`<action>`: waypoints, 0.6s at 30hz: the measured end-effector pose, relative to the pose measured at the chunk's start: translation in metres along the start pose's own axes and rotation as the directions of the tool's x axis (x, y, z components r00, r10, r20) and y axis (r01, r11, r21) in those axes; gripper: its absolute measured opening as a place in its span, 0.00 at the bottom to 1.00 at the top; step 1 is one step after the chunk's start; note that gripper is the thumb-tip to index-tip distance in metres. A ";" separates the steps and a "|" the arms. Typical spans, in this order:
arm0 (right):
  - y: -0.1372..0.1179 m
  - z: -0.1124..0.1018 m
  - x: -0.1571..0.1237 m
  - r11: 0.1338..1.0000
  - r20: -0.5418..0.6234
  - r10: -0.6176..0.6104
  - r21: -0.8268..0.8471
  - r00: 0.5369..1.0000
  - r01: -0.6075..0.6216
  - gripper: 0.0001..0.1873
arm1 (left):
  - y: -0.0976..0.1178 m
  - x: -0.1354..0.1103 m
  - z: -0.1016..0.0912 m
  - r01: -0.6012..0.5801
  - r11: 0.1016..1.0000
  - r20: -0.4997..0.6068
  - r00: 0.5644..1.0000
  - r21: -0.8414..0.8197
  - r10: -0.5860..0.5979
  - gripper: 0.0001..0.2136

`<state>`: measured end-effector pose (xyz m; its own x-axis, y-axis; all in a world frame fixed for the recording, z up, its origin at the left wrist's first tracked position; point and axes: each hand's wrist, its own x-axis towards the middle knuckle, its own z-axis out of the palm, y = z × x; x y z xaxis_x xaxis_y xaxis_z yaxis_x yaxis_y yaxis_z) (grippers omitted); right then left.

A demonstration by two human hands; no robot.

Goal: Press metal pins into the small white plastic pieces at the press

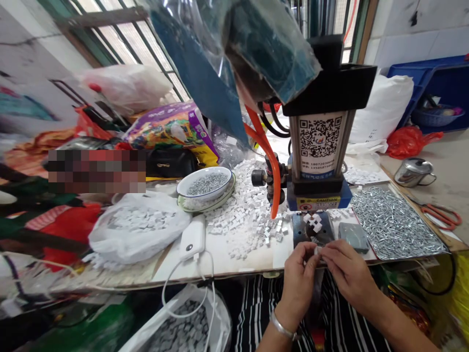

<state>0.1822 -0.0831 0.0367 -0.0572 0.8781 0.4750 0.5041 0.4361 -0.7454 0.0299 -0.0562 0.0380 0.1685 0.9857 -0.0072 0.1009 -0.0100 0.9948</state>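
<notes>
At the table's front edge, just before the bench press (pixel 317 146), my two hands meet fingertip to fingertip. My left hand (pixel 298 276) is closed in a pinch on a small white plastic piece (pixel 317 250). The fingers of my right hand (pixel 350 274) are pressed together against the same spot; what lies between them is hidden. Several white plastic pieces (pixel 313 222) sit on the press base, close behind my fingers. A grey block (pixel 353 238) lies right of the base. To its right, a shallow tray holds a mass of metal pins (pixel 397 222).
Loose white pieces (pixel 242 200) cover the table left of the press. Beyond them are an enamel bowl (pixel 183 188) of pins, a white power bank (pixel 193 237) with a cable and a plastic bag (pixel 98 234). Scissors (pixel 441 215) and a steel mug (pixel 414 172) are at right.
</notes>
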 end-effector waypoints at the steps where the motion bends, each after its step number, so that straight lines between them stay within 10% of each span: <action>1: 0.000 0.000 0.001 1.000 -0.011 0.019 0.024 1.000 -0.019 0.14 | 0.002 0.000 -0.001 -0.023 0.999 0.006 1.000 0.045 0.023 0.06; 18: 0.004 0.003 0.011 0.997 0.032 0.074 -0.020 0.997 -0.074 0.11 | 0.008 0.000 -0.006 -0.177 0.949 0.073 0.984 0.262 0.163 0.06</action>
<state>0.1807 -0.0715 0.0374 -0.0475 0.9140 0.4029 0.5242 0.3662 -0.7689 0.0248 -0.0549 0.0466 0.2534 0.9560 0.1478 0.3229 -0.2276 0.9187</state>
